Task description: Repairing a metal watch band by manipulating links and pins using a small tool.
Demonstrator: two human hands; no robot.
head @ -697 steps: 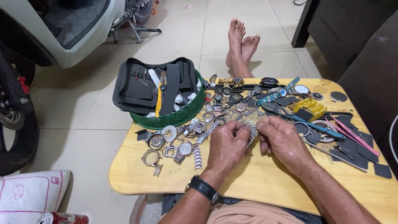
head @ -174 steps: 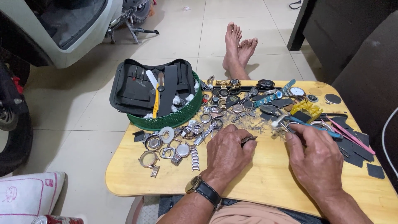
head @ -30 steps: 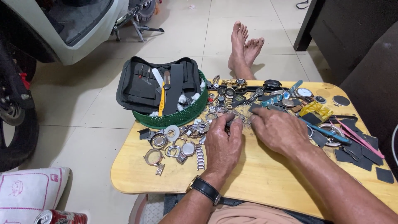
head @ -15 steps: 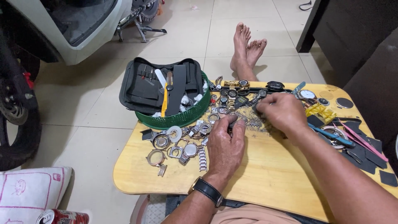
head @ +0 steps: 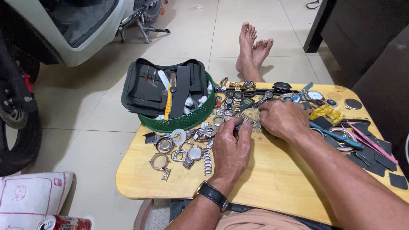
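Mid-frame, the left hand [head: 232, 149] pinches a small dark watch part [head: 237, 126] against the wooden surface [head: 272, 183], seemingly to steady it; the right hand [head: 281, 119] curls over the watch pile [head: 238, 100] beside it, grip hidden.

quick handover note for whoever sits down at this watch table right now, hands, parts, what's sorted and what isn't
Left hand: palm down on the wooden table, fingers pinching a small dark part; what it is cannot be told.
Right hand: resting on the pile of watch parts, fingers curled; any grip is hidden.
Parts: empty watch cases and a metal bracelet lie left of the left hand; green basket with the black tool pouch sits at the table's far left corner; pink tweezers at right.
Done: nothing visibly assembled.
Left: the pile is unsorted.
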